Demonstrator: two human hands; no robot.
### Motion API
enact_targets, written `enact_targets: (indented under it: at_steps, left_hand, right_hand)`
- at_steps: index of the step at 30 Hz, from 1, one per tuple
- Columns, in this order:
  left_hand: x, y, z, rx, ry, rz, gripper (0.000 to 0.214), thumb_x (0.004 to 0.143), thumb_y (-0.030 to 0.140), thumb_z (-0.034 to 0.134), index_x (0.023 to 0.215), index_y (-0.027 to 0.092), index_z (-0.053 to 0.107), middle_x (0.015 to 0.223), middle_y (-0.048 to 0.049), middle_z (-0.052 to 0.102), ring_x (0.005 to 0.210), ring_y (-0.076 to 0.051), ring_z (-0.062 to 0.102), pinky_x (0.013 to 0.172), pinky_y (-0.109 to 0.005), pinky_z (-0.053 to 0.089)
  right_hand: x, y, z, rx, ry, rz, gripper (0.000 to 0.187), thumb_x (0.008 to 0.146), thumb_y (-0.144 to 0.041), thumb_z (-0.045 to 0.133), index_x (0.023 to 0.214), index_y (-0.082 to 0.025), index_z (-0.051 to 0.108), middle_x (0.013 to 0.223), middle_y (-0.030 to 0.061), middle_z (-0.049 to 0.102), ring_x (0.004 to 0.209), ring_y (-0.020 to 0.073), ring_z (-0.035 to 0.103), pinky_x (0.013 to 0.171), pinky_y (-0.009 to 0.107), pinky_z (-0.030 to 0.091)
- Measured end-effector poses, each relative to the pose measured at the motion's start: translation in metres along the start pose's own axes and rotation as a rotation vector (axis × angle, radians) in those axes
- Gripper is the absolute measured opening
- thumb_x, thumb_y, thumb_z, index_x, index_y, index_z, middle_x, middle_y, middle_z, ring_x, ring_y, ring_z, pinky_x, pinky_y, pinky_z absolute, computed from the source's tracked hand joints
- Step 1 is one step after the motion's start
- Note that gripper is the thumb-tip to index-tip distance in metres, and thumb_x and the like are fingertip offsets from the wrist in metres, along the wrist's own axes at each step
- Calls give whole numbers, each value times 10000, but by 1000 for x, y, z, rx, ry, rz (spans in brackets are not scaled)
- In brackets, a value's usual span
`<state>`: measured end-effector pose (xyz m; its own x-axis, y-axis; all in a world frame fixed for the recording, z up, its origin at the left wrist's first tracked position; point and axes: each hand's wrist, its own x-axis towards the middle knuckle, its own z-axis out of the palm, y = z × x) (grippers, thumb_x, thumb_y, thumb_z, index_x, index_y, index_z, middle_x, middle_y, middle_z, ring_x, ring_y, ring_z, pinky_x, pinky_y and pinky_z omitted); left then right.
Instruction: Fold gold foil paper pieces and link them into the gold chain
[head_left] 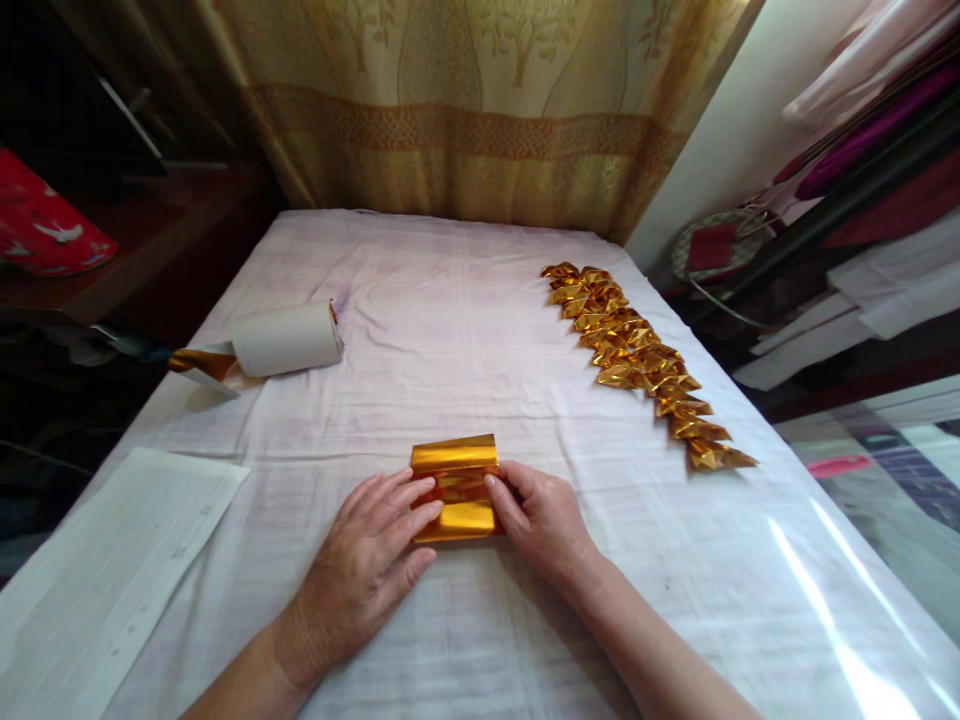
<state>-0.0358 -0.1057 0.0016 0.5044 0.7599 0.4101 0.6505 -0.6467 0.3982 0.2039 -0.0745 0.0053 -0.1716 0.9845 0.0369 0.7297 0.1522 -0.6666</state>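
A sheet of gold foil paper (466, 487) lies on the white cloth in front of me, with its far and near edges folded inward. My left hand (367, 550) rests at its left side, fingers stretched out and apart, the tips on the foil. On the right edge, my right hand (546, 515) pinches the paper between thumb and fingers, the thumb on top. Several folded gold foil pieces (626, 345) stand to the right in a long overlapping row, apart from both hands.
A white roll (289, 338) with gold showing at its end lies at the left. Nearer me is a printed white sheet (127, 570). The cloth-covered surface (450, 330) reaches back to a patterned curtain (465, 110). Clothes (892, 270) hang at the right; a red object (49, 225) stands far left.
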Motion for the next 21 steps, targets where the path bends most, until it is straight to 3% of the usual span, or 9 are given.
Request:
enact_targets:
  at_steps: [5,10,15,21]
  left_hand:
    - [-3,-3,2,5,-24,-30,365,973,290,491,1329,284,572,1348,-58,642,1321,-238,523,1162,-478,343]
    - [-3,-6,-1,11,70,8,367,991,322,466,1341,255,552,1356,-74,633,1331,-226,513,1154,-437,352]
    - [-3,1,-1,84,49,71,585,922,471,589,1440,236,449,1416,-112,584,1390,-284,447,1191,-516,260]
    - [0,6,3,165,58,48,436,924,280,598,1357,269,548,1364,-93,631,1363,-282,486,1191,-564,223]
  right_hand:
    - [0,1,-2,117,6,42,299,931,-370,464,770,-221,667,651,11,671,599,162,601,569,245,388]
    - [-1,1,-4,475,-30,92,325,909,-443,487,751,-199,632,680,10,642,644,153,582,572,231,427]
    - [-5,-2,-3,607,-40,147,350,870,-498,534,719,-192,612,628,0,575,601,139,528,545,230,433]
    - [-8,-8,-1,827,-97,178,399,820,-581,605,748,-189,637,663,3,605,624,141,559,583,247,474]
